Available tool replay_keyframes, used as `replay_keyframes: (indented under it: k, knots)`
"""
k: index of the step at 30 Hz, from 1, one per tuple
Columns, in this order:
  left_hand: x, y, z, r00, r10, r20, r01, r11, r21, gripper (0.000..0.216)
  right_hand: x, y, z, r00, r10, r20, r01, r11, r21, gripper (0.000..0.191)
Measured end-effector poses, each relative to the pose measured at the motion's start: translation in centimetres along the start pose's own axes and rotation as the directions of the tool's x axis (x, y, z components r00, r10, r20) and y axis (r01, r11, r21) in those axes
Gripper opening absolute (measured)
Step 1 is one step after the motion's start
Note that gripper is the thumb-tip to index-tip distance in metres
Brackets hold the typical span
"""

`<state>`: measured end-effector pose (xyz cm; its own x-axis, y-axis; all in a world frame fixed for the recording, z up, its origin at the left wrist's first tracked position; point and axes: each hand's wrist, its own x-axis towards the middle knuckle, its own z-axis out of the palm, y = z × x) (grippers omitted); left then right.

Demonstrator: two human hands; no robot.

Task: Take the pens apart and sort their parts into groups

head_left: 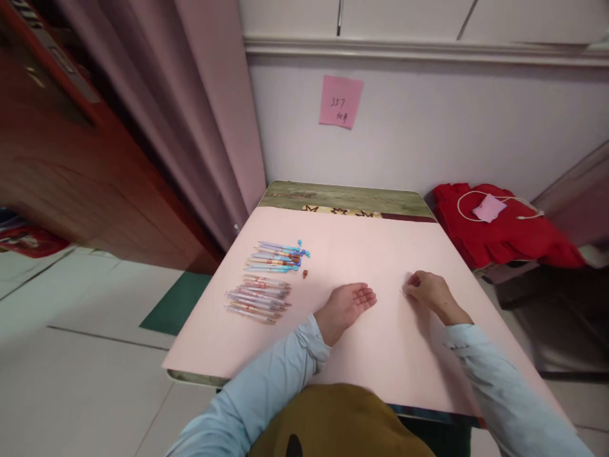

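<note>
My left hand (349, 306) rests palm up over the middle of the table, fingers stretched out and holding nothing. To its right, my right hand (428, 293) is closed in a pinch low over the paper. Something small and pale shows at its fingertips, too small to name. At the left lies a row of pens (273, 259) with blue and brown ends. Nearer to me lies a second group of pens (259, 298) with pale, reddish-printed barrels. Small blue pieces (304, 253) and a small brown piece (305, 274) lie by the first row's right ends.
Pale pink paper (361, 254) covers most of the table, with a green wood-look edge (342, 194) at the back. Beyond stands a white wall with a pink note (340, 101). A red cloth (504, 235) with a white cable (464, 206) lies at the right.
</note>
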<state>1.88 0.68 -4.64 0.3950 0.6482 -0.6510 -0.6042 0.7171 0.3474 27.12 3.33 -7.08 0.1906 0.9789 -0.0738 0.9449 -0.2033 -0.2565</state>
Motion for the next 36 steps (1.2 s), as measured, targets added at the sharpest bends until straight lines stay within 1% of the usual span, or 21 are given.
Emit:
replay_keyframes:
  k: [2,4,6,7,8,10,12,14,16,17,19,21,22,23,24,25,27,28,30,32,36]
  knots:
    - [0.5,0.1,0.2,1.0,-0.016,-0.007,0.016,1.0,0.002,0.007,0.1,-0.1,-0.3,1.0,0.016,-0.005,-0.016,0.998,0.067,0.006]
    - [1.0,0.2,0.7,1.0,-0.028,-0.006,0.028,0.999,0.017,0.005,0.0,-0.8,-0.9,0.998,0.057,-0.005,-0.054,0.971,0.235,0.007]
    - [1.6,0.0,1.5,0.999,-0.043,0.001,0.043,0.998,0.044,0.006,-0.4,-2.2,-1.4,0.996,0.089,0.005,-0.081,0.883,0.461,0.014]
    - [1.9,-0.1,2.1,0.999,-0.042,0.006,0.042,0.997,0.063,0.008,-0.8,-3.3,-1.7,0.998,0.061,0.026,-0.065,0.833,0.549,0.017]
    - [2.2,-0.3,2.6,0.999,-0.03,0.01,0.029,0.996,0.082,0.011,-1.4,-4.5,-1.9,0.999,0.015,0.028,-0.029,0.806,0.592,0.017]
    - [2.7,-0.7,3.5,1.0,0.017,0.014,-0.019,0.994,0.112,0.016,-2.9,-7.4,-2.0,0.992,-0.128,-0.018,0.116,0.822,0.557,0.015]
    - [2.8,-0.9,3.8,0.998,0.069,0.013,-0.07,0.988,0.139,0.018,-4.8,-10.2,-1.7,0.97,-0.236,-0.059,0.24,0.888,0.393,0.015]
    - [2.6,-1.0,3.2,0.996,0.087,0.007,-0.087,0.983,0.165,0.017,-6.7,-12.5,-1.4,0.956,-0.289,-0.045,0.292,0.936,0.196,0.019]
    - [2.1,-0.7,2.2,0.994,0.107,0.006,-0.107,0.975,0.195,0.012,-8.1,-13.8,-1.3,0.946,-0.324,-0.007,0.323,0.941,0.1,0.023]
    - [1.8,-0.6,1.7,0.992,0.128,0.01,-0.127,0.971,0.204,0.009,-8.4,-14.1,-1.4,0.94,-0.342,0.001,0.34,0.936,0.093,0.024]
    - [1.2,-0.2,0.9,0.988,0.153,-0.01,-0.149,0.974,0.172,0.003,-8.4,-13.6,-2.0,0.921,-0.387,-0.033,0.387,0.909,0.155,0.024]
    - [0.7,0.3,0.5,0.987,0.154,-0.042,-0.148,0.983,0.109,0.006,-7.5,-12.0,-2.8,0.917,-0.383,-0.112,0.399,0.882,0.25,0.019]
    - [0.4,0.5,0.5,0.987,0.149,-0.057,-0.144,0.986,0.079,0.011,-6.8,-10.8,-3.2,0.929,-0.342,-0.143,0.369,0.884,0.286,0.016]
    - [0.1,0.8,0.4,0.987,0.14,-0.073,-0.137,0.989,0.051,0.014,-6.0,-9.6,-3.4,0.954,-0.254,-0.161,0.292,0.912,0.287,0.012]
    - [-0.3,1.1,0.4,0.987,0.131,-0.096,-0.13,0.991,0.018,0.017,-5.2,-8.3,-3.4,0.978,-0.148,-0.146,0.183,0.947,0.266,0.009]
    - [-0.8,1.4,0.3,0.985,0.119,-0.123,-0.123,0.992,-0.025,0.018,-4.6,-7.1,-3.2,0.993,-0.07,-0.097,0.092,0.967,0.24,0.014]
    - [-1.6,1.9,0.0,0.98,0.095,-0.175,-0.115,0.988,-0.108,0.019,-3.7,-5.2,-2.3,0.999,-0.031,0.016,0.026,0.972,0.234,0.024]
    - [-2.0,2.2,-0.2,0.977,0.088,-0.193,-0.115,0.984,-0.138,0.018,-3.5,-4.6,-1.7,0.999,-0.034,0.033,0.024,0.964,0.266,0.028]
    - [-2.5,2.6,-0.6,0.975,0.09,-0.204,-0.124,0.979,-0.16,0.017,-3.2,-4.2,-0.5,0.999,-0.044,0.024,0.033,0.932,0.362,0.031]
    - [-2.8,2.9,-0.9,0.974,0.1,-0.205,-0.133,0.979,-0.156,0.016,-2.8,-4.3,0.4,0.999,-0.035,-0.006,0.034,0.894,0.448,0.029]
    - [-2.9,3.3,-1.3,0.978,0.111,-0.175,-0.136,0.982,-0.135,0.015,-1.3,-4.6,1.0,0.999,-0.043,0.0,0.037,0.867,0.498,0.018]
